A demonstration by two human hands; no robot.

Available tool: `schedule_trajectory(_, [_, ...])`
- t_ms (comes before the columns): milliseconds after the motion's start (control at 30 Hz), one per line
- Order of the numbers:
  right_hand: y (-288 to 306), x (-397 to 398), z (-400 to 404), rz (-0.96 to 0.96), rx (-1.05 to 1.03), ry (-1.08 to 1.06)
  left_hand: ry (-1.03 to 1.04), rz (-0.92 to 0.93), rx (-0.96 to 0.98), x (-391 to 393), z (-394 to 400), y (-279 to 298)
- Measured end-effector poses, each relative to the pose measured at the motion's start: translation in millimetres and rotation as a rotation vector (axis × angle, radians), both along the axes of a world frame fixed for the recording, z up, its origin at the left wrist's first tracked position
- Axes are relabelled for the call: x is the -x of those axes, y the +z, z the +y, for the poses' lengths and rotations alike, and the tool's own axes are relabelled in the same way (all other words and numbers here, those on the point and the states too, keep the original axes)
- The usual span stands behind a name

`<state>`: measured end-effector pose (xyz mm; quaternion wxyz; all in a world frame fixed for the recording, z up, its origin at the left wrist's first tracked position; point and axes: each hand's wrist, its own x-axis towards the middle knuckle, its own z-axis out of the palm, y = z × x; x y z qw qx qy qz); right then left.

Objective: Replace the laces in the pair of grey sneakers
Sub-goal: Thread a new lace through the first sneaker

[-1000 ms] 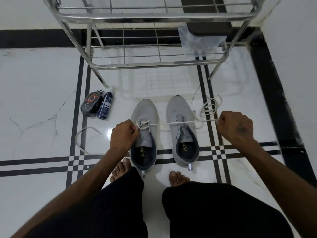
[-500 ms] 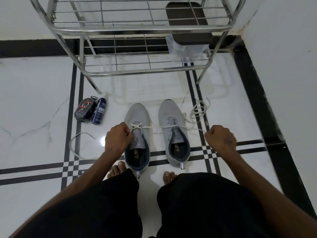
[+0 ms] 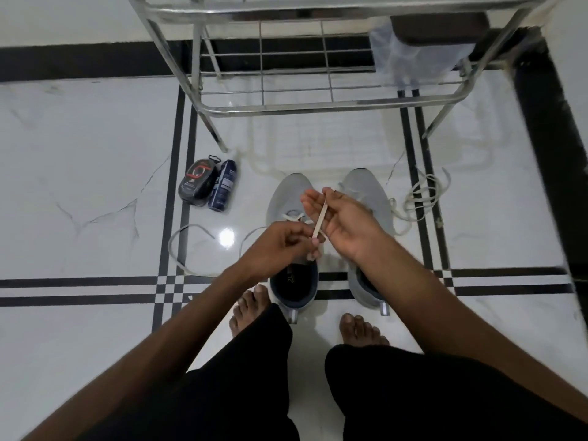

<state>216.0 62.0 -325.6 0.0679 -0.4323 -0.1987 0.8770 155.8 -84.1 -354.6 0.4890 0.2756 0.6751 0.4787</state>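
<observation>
Two grey sneakers stand side by side on the tiled floor, the left sneaker [image 3: 286, 195] and the right sneaker [image 3: 374, 192]. A white lace [image 3: 319, 219] is threaded through the left sneaker's front eyelets and rises between my hands. Above that sneaker's tongue, my left hand [image 3: 278, 246] pinches the lace's lower end. Palm up just to the right, my right hand [image 3: 345, 219] holds the upper part in its curled fingers. The lace's other end lies in a loop on the floor [image 3: 187, 246] at the left. The right sneaker's middle is hidden by my right forearm.
A loose heap of white lace [image 3: 423, 198] lies right of the right sneaker. A round shoe-polish case [image 3: 197, 183] and a blue bottle [image 3: 224, 186] lie at the left. A steel rack [image 3: 318, 105] stands behind the sneakers, a plastic bag [image 3: 410, 58] on it. My bare feet [image 3: 251, 310] are just behind the heels.
My right hand has come in from the far right, where it pulled the lace taut, to meet my left hand over the left sneaker. The lace now runs short between both hands.
</observation>
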Motion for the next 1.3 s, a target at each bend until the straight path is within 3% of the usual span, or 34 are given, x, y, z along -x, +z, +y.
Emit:
schedule_trajectory(133, [-13.2,4.7,18.5,-0.061,-0.011,-0.102,0.163,0.049,0.042,19.3,-8.8,-8.4])
schedule_trajectory(200, [-21.0,0.9,32.8,-0.115,-0.031,-0.193,0.203,0.164,0.091,36.8,-18.8,-14.4])
schedule_trajectory(267, [-28.0,-4.9,41.9,-0.223,-0.138,-0.121,0.2,0.305,0.162,48.5,-24.7,-19.2])
schedule_trajectory(333, [-31.7,-12.1,44.2,-0.416,-0.43,0.179,0.189,0.409,0.215,51.8,-24.1,-22.2])
schedule_trajectory(433, [-32.1,-24.0,38.1,-0.704,-1.257,0.726,0.157,0.45,0.217,46.9,-15.0,-24.0])
schedule_trajectory(500, [-25.8,-24.7,26.7,-0.535,-1.639,0.778,0.157,0.448,0.183,42.7,-7.8,-24.7])
schedule_trajectory(533, [-25.3,-22.3,21.6,-0.359,-1.656,0.821,0.153,0.46,0.166,41.0,-4.7,-25.3])
schedule_trajectory(600, [-27.8,-14.0,9.8,-0.091,-1.475,1.003,0.146,0.507,0.137,38.7,-0.1,-25.5])
schedule_trajectory(667, [-32.1,-7.7,4.9,-0.021,-1.326,1.099,0.166,0.502,0.112,38.9,0.1,-26.1])
schedule_trajectory(800, [-46.5,-5.4,10.6,-0.036,-1.291,0.948,0.244,0.453,0.112,39.4,-14.7,-30.4])
schedule_trajectory(933, [-55.3,-6.4,11.3,-0.1,-1.279,0.898,0.104,0.548,0.301,25.6,-29.6,-42.7])
schedule_trajectory(1000, [-59.5,-3.6,5.2,-0.147,-1.314,0.884,0.131,0.593,0.342,19.4,-30.4,-50.1])
schedule_trajectory(1167, [-67.4,7.2,-14.9,-0.177,-1.378,0.865,0.308,0.379,0.326,18.1,-33.1,-56.7])
schedule_trajectory(1300, [-76.3,12.9,-22.7,-0.235,-1.3,0.828,0.34,0.301,0.297,22.3,-36.0,-60.9])
